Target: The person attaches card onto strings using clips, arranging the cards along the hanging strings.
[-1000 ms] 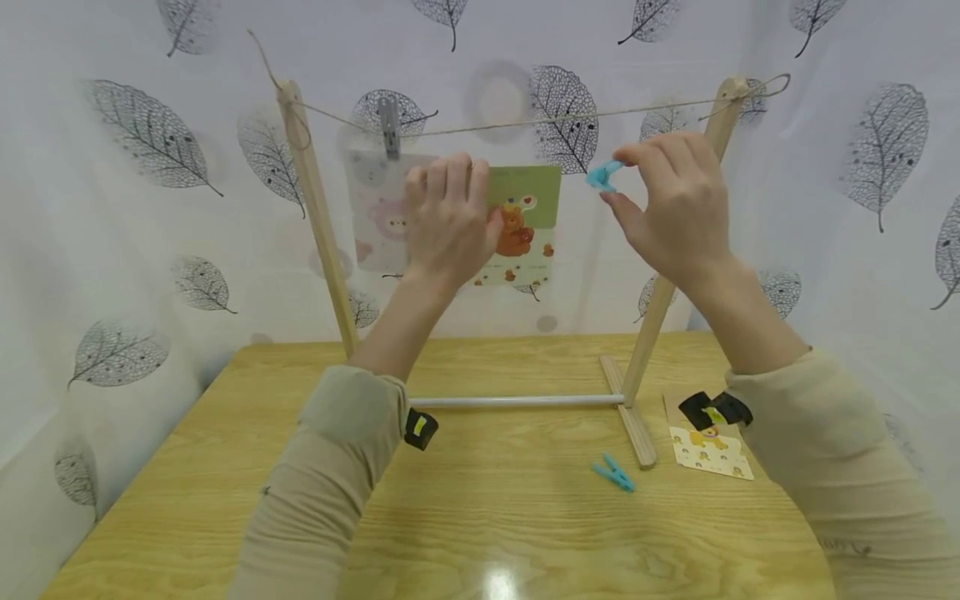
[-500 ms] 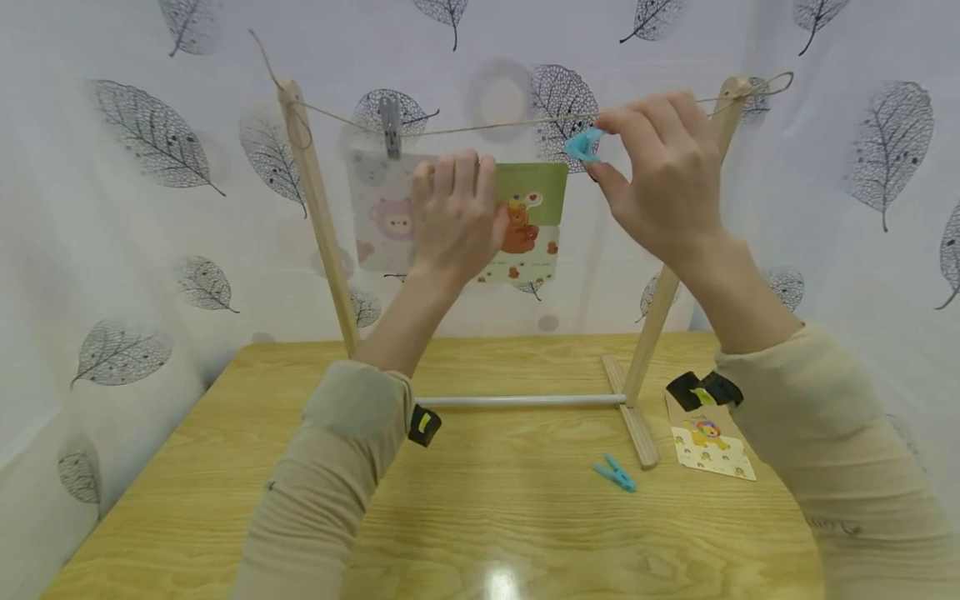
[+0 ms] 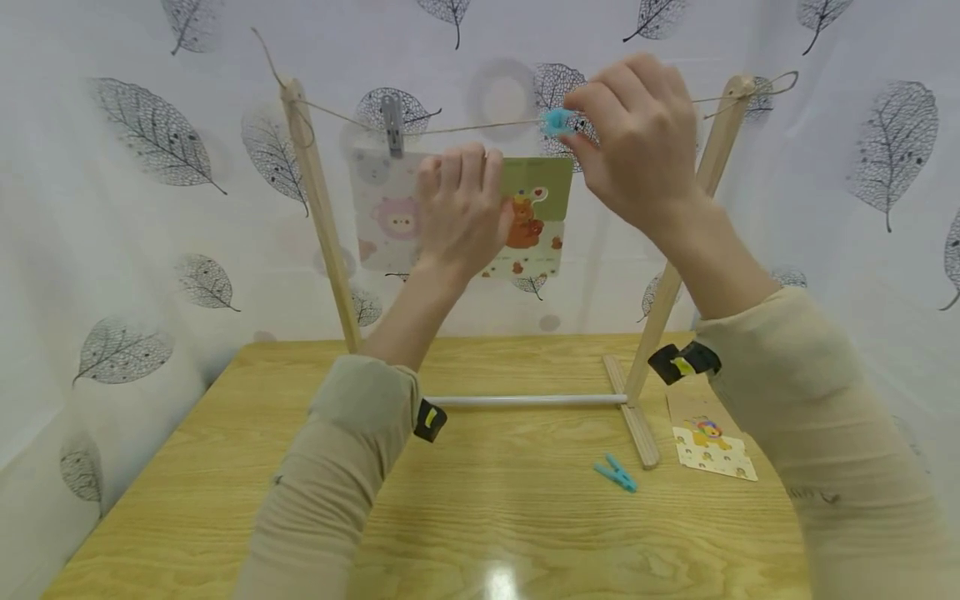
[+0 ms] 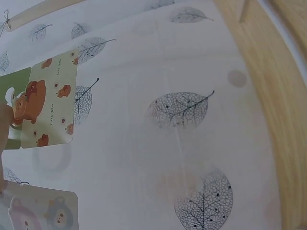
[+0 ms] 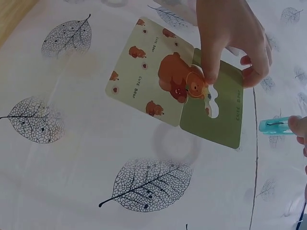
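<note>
My left hand (image 3: 461, 212) pinches a green and cream bear card (image 3: 543, 187), with the thumb on its printed face and fingers behind its upper part. The card hangs just below a thin string (image 3: 480, 127). My right hand (image 3: 637, 142) pinches a blue clothespin (image 3: 557, 122) between thumb and finger. In the right wrist view the clothespin (image 5: 276, 125) lies right beside the string (image 5: 255, 163), above the card's top edge; whether they touch I cannot tell. To the left, a grey clothespin (image 3: 392, 125) holds a pale card with a pink bear (image 3: 382, 208) on the string.
Two wooden posts (image 3: 318, 200) carry the string, joined low by a white rod (image 3: 525, 401). On the wooden table (image 3: 480, 500) lie another blue clothespin (image 3: 617, 474) and a card with a yellow animal (image 3: 712, 446). A leaf-patterned curtain (image 3: 187, 333) hangs behind.
My right hand has moved up and to the left, bringing the blue clothespin to the string. My left hand and the green card have shifted slightly right and up.
</note>
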`<action>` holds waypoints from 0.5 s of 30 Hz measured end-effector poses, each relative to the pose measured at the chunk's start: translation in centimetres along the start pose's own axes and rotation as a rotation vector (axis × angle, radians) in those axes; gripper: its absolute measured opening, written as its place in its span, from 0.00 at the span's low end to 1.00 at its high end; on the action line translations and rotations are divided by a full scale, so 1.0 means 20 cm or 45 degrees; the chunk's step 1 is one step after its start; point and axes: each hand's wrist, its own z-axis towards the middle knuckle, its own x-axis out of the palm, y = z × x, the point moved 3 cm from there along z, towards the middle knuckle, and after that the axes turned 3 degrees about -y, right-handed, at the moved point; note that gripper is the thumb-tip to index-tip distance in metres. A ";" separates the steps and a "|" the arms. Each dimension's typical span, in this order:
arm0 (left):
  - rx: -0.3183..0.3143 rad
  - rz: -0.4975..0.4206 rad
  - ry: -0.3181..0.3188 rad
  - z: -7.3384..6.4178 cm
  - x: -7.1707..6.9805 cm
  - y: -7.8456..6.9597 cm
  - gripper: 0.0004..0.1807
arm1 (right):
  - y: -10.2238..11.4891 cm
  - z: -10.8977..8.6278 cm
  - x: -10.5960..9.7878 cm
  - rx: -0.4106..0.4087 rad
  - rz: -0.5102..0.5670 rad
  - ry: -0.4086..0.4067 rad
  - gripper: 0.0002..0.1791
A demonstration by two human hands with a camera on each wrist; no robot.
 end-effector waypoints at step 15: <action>0.021 0.020 -0.013 0.04 0.02 0.02 0.15 | -0.02 0.06 0.08 -0.075 -0.058 0.165 0.07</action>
